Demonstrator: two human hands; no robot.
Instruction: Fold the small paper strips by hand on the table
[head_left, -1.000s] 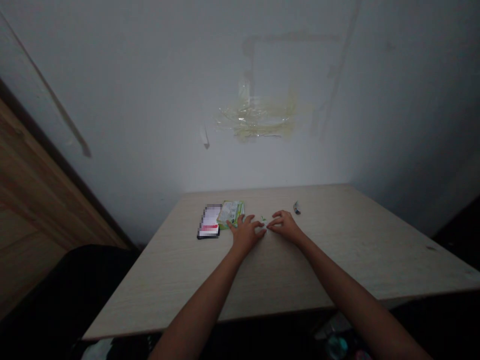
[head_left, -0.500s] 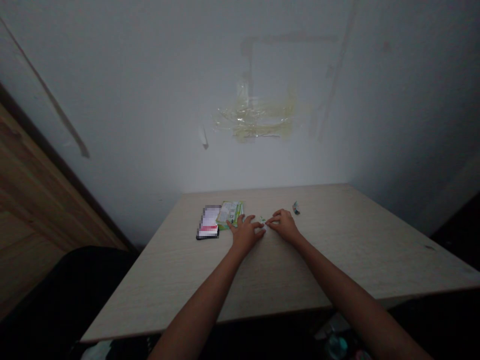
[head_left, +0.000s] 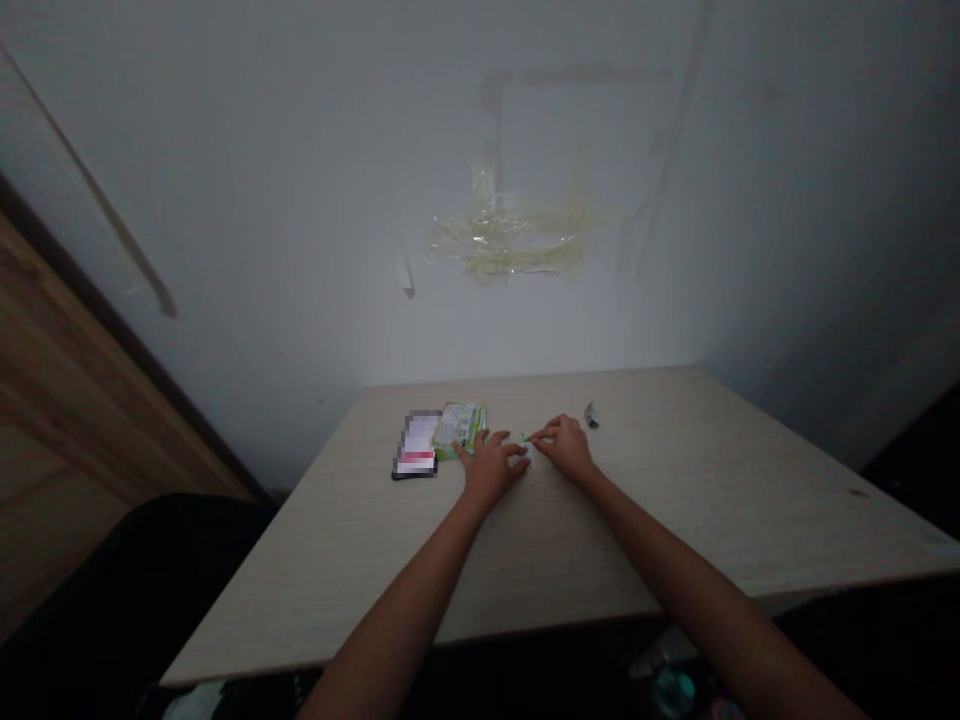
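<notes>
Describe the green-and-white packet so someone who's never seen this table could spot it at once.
Start with the pale table against the wall and look to its far half, left of centre. The green-and-white packet lies there, partly behind the left hand and just right of the phone. Its green edging sets it apart from the dark-rimmed phone.

Between the fingers, a scrap is showing green and white; beyond the left ones, a packet is bearing green-and-white print.
</notes>
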